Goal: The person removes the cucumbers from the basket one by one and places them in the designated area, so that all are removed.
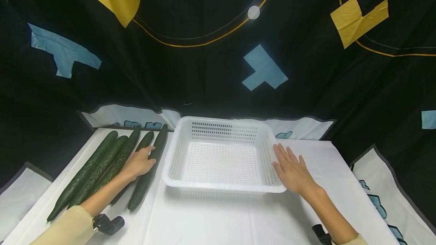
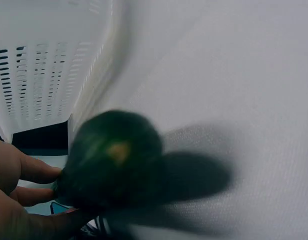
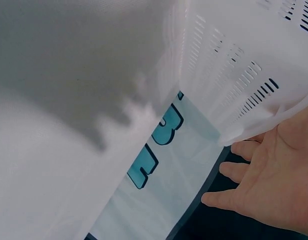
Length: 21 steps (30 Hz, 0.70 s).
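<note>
My left hand point(image 1: 139, 162) pinches the rightmost dark green cucumber point(image 1: 144, 184) in the head view. Close up in the left wrist view, the blunt end of that cucumber point(image 2: 116, 157) shows a pale spot, and thumb and fingers touch it near its far side. Beside it, under the hand, lies another cucumber point(image 1: 144, 141), partly hidden. A white slotted plastic basket point(image 1: 223, 187) stands right of the cucumbers with nothing in it. Against the basket's right side rests my right hand point(image 1: 294, 171), its fingers straight and spread; the right wrist view shows the palm at the rim.
Several more cucumbers point(image 1: 92, 169) lie side by side at the table's left. White cloth covers the table point(image 1: 204, 222). A black curtain point(image 1: 190, 78) with blue and yellow patches hangs behind the table's far edge. Black wrist devices point(image 1: 108, 224) sit on both forearms.
</note>
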Tool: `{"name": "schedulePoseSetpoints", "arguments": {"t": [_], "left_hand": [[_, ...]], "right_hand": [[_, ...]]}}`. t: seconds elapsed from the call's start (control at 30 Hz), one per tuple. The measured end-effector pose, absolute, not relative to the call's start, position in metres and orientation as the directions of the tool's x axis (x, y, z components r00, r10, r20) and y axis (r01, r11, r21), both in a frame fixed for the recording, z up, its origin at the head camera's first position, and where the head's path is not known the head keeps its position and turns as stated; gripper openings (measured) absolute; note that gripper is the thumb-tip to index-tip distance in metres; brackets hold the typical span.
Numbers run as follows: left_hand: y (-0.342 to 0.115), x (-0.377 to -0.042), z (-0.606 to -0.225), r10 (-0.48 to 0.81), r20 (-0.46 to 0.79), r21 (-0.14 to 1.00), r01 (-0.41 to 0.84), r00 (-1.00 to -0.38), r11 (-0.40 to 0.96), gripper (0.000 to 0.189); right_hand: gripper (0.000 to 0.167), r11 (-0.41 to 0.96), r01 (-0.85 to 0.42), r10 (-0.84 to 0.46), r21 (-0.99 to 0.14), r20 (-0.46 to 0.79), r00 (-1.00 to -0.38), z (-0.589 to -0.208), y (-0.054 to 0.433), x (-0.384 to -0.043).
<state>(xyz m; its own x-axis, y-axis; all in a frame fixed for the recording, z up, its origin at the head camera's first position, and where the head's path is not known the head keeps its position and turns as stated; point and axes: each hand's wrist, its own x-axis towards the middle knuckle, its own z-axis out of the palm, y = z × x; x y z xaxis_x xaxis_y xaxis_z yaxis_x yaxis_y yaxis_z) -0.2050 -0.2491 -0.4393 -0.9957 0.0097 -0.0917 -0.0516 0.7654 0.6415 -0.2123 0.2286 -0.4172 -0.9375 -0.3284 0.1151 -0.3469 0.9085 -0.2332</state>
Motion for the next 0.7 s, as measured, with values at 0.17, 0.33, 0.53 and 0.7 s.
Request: {"name": "schedulePoseSetpoints", "arguments": {"t": [0.17,0.33,0.53,0.7], "left_hand": [[-0.247,-0.207,-0.441,0.034,-0.013,0.579,0.02,-0.999,0.815,0.05],[-0.249,-0.206,-0.443,0.046,0.035,0.592,0.057,-0.998,0.804,0.048],[-0.25,-0.203,-0.439,0.057,0.049,0.593,0.075,-0.997,0.801,0.048],[-0.25,-0.201,-0.429,0.057,0.066,0.604,0.085,-0.996,0.792,0.05]], "right_hand": [[0.061,0.908,-0.345,-0.328,-0.238,0.107,-0.939,-0.417,0.229,-0.214],[0.061,0.911,-0.336,-0.323,-0.239,0.095,-0.942,-0.417,0.232,-0.215],[0.063,0.907,-0.334,-0.324,-0.257,0.081,-0.943,-0.415,0.235,-0.215],[0.065,0.895,-0.329,-0.323,-0.301,0.073,-0.944,-0.412,0.238,-0.216]]}}
